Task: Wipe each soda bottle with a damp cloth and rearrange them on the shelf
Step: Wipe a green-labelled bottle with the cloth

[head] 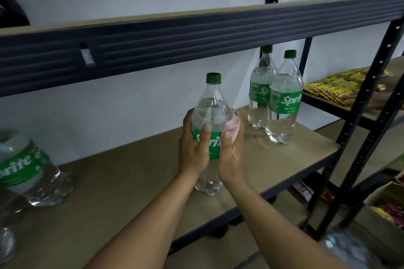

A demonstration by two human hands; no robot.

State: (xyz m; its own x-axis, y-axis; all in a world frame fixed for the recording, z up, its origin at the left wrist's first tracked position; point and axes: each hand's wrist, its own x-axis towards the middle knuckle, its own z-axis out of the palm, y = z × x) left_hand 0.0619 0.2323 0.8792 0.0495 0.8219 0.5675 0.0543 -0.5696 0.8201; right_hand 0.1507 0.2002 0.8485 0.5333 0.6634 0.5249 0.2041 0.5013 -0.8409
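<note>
Two hands close on one clear Sprite bottle [213, 113] at centre frame. Your left hand [193, 148] wraps its green label, thumb across the white lettering, while your right hand [231, 153] clasps a pale pink cloth [234, 126] against the bottle's side. The bottle is upright, green cap on, with clear liquid up to the shoulder. Whether its base touches the brown shelf [131, 181] cannot be told. At two o'clock, two matching bottles [284, 102] stand touching. At nine o'clock, a blurred labelled bottle [24, 166] sits at the shelf's left end.
</note>
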